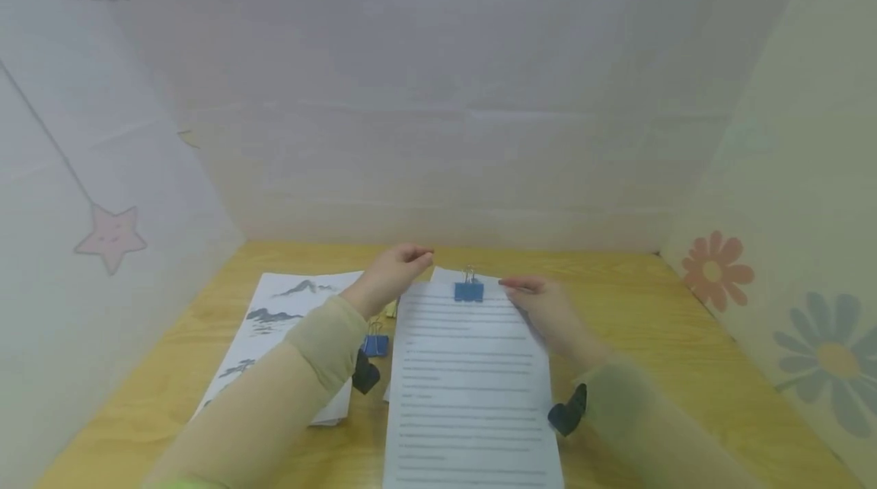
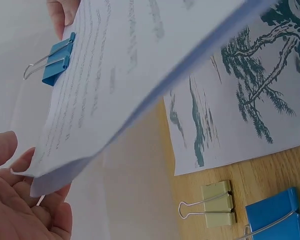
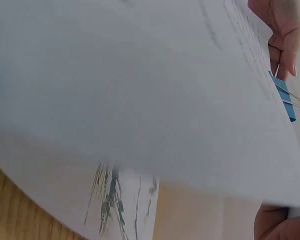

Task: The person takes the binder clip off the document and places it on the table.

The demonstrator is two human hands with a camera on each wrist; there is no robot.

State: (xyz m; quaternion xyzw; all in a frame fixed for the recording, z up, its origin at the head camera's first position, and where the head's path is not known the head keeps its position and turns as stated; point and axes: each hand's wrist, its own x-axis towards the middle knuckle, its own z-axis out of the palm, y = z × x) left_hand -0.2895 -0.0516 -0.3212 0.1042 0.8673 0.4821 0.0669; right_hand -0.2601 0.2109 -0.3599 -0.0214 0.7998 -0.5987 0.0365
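Printed sheaf, lifted off the wooden table, pinched at its far corners by left hand and right hand, blue binder clip between them; uneven pull might skew sheets.

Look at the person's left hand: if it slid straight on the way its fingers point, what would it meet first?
Probably the blue metal binder clip on the white printed paper stack; the left hand points right toward it, though depth is unclear.
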